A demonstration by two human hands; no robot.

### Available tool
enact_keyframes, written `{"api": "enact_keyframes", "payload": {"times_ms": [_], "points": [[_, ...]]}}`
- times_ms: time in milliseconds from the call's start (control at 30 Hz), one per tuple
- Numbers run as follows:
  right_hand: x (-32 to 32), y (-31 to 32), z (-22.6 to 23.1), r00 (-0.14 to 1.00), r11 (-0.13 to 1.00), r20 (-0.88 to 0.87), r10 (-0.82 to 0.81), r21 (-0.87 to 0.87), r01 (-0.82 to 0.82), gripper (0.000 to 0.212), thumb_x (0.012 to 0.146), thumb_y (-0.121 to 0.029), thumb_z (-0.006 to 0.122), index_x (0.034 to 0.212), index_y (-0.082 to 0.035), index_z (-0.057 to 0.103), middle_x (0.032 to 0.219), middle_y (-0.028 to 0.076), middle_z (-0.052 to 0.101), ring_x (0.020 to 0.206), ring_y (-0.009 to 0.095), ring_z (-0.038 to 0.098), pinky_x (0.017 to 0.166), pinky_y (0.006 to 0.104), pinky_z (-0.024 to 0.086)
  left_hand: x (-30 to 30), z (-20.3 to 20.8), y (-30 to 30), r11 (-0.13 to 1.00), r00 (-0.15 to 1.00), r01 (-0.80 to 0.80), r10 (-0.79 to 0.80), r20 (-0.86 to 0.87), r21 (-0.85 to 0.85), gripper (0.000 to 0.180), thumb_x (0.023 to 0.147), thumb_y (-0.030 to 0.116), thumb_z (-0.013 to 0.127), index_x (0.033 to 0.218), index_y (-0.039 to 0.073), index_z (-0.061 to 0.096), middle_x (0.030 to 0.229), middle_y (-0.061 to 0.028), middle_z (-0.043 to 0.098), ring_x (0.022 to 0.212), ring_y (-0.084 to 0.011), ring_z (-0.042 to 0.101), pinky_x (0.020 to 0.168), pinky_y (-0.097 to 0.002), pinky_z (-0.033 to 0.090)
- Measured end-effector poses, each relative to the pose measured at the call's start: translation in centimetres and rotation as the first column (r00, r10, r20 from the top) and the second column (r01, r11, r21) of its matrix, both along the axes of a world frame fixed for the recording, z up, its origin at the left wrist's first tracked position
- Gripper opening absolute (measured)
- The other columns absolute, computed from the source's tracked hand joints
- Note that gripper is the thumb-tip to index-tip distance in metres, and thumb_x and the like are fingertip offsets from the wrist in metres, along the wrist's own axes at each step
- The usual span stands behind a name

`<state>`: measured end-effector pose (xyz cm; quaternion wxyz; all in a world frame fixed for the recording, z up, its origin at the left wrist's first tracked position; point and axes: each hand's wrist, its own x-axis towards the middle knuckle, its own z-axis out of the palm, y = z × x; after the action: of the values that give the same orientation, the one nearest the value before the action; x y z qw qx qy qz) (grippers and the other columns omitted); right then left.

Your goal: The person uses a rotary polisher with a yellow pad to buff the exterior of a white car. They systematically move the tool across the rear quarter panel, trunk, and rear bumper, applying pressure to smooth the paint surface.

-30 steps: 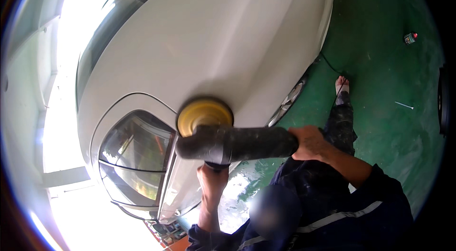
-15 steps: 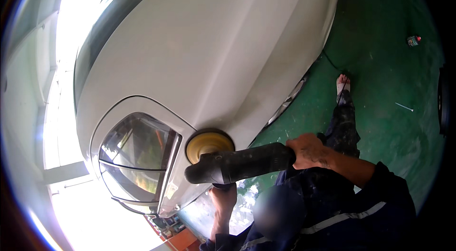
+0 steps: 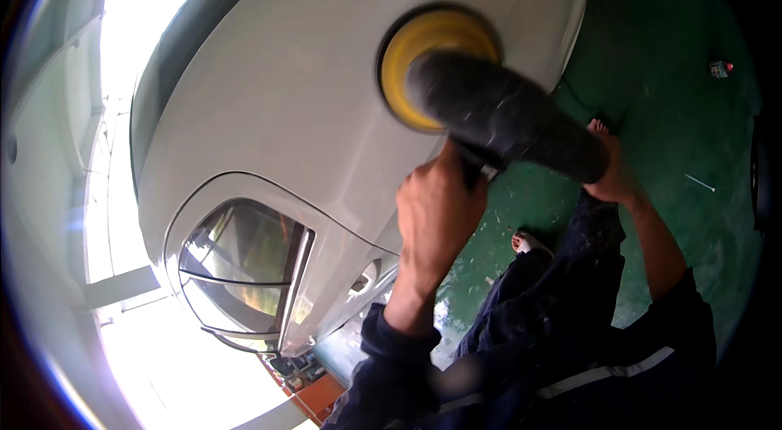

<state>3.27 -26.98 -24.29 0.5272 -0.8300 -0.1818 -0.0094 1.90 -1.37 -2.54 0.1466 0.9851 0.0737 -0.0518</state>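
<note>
A green painted floor [image 3: 676,112] fills the right side of the view, and strong daylight washes out the left edge. On this floor stands a white car [image 3: 269,112]; its smooth bonnet [image 3: 326,47] takes most of the picture and bends toward the rim because of the lens. At the lower left of the car is the clear headlight [image 3: 240,271], set under a thin curved seam in the panel.

Against the bonnet, near its right edge, is a rotary polisher [image 3: 497,108]. Its dark body runs from the upper middle down to the right, and it looks blurred. At the upper end sits the round yellow foam pad [image 3: 407,55] with a black backing rim, and the pad lies flat on the white paint.

The left hand [image 3: 438,214] is just below the body of the machine, closed in a fist around a side handle that is mostly hidden by the fingers. The right hand [image 3: 612,173] grips the rear end of the body at the lower right, fingers wrapped around it. So the pad lies above and to the left of both hands, with the body between them.

The person wears dark blue work clothes, and bare feet are on the floor below. Far at the right, a small can [image 3: 720,68] stands alone on the floor.
</note>
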Motion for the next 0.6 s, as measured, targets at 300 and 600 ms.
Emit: {"api": "enact_keyframes", "payload": {"times_ms": [300, 600], "points": [[-7.0, 7.3, -2.1, 0.928, 0.95, -0.207, 0.31, 0.089, -0.298, 0.035, 0.067, -0.017, 0.083, 0.096, -0.005, 0.067, 0.09, 0.014, 0.072, 0.081, 0.034, 0.072, 0.073, 0.041, 0.059, -12.6, -4.2, 5.7, 0.968, 0.969, -0.246, 0.245, 0.02, 0.046, 0.018, 0.072, 0.019, 0.08, 0.083, 0.009, 0.069, 0.076, -0.0156, 0.07, 0.071, -0.0384, 0.069, 0.064, -0.0461, 0.055], [-15.0, 18.1, -2.6, 0.672, 0.724, -0.408, 0.618, -0.04, -0.689, 0.028, 0.072, -0.022, 0.074, 0.095, -0.009, 0.065, 0.088, 0.014, 0.071, 0.082, 0.036, 0.072, 0.069, 0.0461, 0.058, -30.1, -8.4, 15.1, 0.945, 0.927, -0.326, 0.313, 0.206, 0.033, 0.027, 0.084, 0.005, 0.073, 0.11, 0.001, 0.072, 0.097, -0.0181, 0.076, 0.093, -0.029, 0.075, 0.081, -0.0375, 0.056]]}}
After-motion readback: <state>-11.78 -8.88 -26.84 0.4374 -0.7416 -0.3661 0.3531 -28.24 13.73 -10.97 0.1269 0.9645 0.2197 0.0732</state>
